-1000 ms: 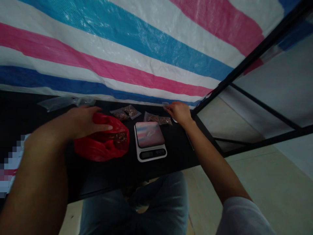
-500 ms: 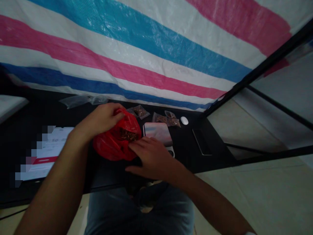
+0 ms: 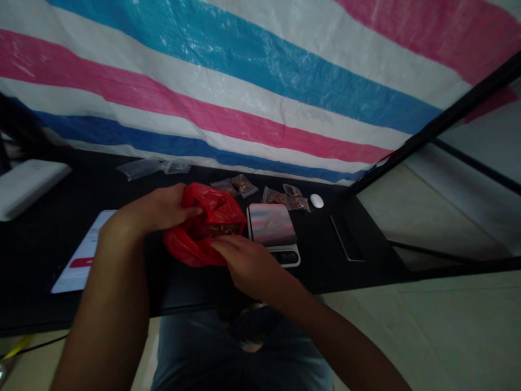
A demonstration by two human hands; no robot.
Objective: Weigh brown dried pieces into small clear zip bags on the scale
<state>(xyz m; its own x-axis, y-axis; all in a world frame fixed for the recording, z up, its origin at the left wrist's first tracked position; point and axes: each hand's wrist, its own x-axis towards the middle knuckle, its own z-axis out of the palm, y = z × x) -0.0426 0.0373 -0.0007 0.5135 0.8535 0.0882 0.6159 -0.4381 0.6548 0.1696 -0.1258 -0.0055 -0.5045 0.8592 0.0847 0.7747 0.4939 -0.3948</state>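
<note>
White, a slab-like box lies at the far left of the black bench. Next comes a lit screen, partly behind the left forearm. The left hand has its fingers on the rim of the red plastic bag, open on brown bits; the right hand pinches its near edge, just beside the scale. Beyond lie small clear packets, a white mouse and a dark phone.
</note>
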